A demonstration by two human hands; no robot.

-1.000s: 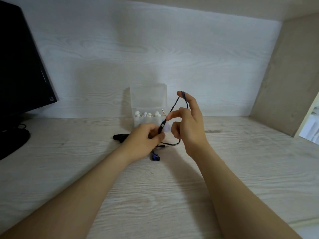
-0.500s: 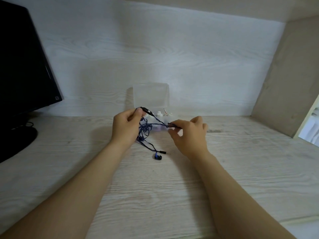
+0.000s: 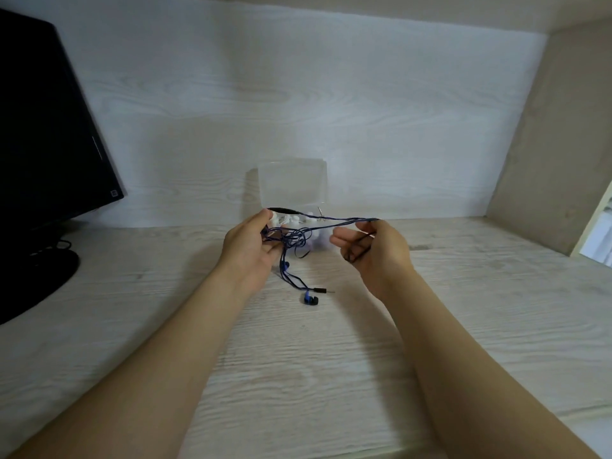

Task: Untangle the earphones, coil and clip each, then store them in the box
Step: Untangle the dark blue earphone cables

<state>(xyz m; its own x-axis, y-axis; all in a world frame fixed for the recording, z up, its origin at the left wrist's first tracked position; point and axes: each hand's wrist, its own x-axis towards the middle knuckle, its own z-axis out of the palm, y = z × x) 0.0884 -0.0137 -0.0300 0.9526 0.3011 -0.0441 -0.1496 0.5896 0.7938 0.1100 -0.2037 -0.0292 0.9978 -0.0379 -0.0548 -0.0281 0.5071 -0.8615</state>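
Two hands have drawn apart since a moment ago: the left hand [image 3: 253,248] grips the knotted earphones [image 3: 293,238] just in front of the open box [image 3: 293,190], the right hand [image 3: 377,251] pinches one strand now pulled straight, so the untangling, I judge, has only begun.

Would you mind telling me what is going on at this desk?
A person is untangling blue earphones. The left hand grips the knotted bunch, while the right hand holds a strand pulled taut between the two. One earbud and the plug lie on the desk below. The clear box stands open behind the hands; these earphones are not yet coiled.
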